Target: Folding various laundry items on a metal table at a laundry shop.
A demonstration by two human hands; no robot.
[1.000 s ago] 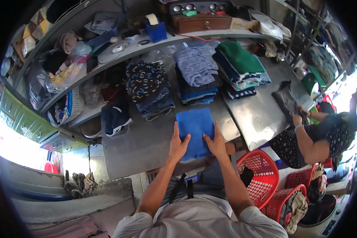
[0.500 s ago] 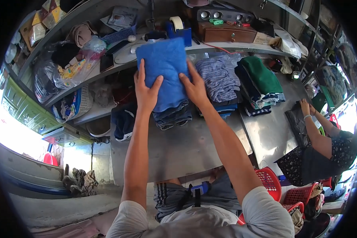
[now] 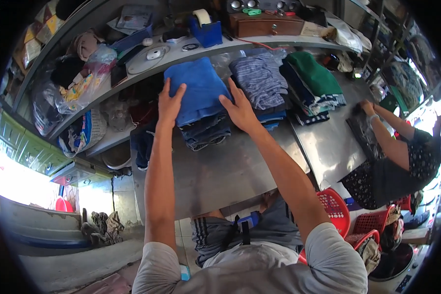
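Note:
A folded blue garment (image 3: 197, 87) lies on top of a stack of folded dark jeans (image 3: 207, 132) on the metal table. My left hand (image 3: 170, 104) is at the garment's left edge, fingers stretched and thumb apart. Along the right edge is my right hand (image 3: 239, 110), open with its fingers spread and the thumb close to the cloth. Neither hand grips it. Just right of it stands a pile topped with grey-blue patterned clothes (image 3: 260, 81). Farther right is another pile with a green garment (image 3: 312, 73) on top.
A shelf behind the table holds a blue tape dispenser (image 3: 206, 33), a wooden box (image 3: 267, 24) and plastic bags of cloth (image 3: 90, 81). At the right, a co-worker's hands (image 3: 370, 108) rest on dark folded cloth (image 3: 363, 137). Red plastic baskets (image 3: 372, 220) stand below.
The blue garment has come down from between my hands onto the jeans stack. My hands have loosened and moved slightly apart from its sides. The view has shifted a little.

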